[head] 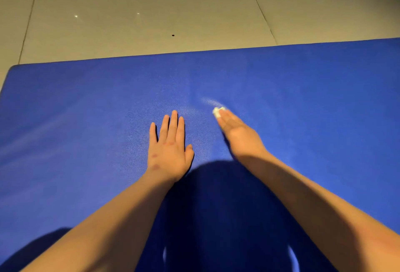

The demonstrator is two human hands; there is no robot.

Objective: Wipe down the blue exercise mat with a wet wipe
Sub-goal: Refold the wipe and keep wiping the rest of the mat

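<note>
Blue exercise mat (86,109) flat on pale tiled floor (140,1), dark joints between tiles.

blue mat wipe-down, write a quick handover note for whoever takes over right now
Left hand: open, flat palm down on the blue mat.
Right hand: straight fingers press the wet wipe onto the middle of the mat; the hand is blurred.
Done: a pale, damp-looking sheen shows just beyond the wipe. How much else is wiped cannot be told.
Left: probably the rest of the mat, out to its far edge and both sides.
</note>
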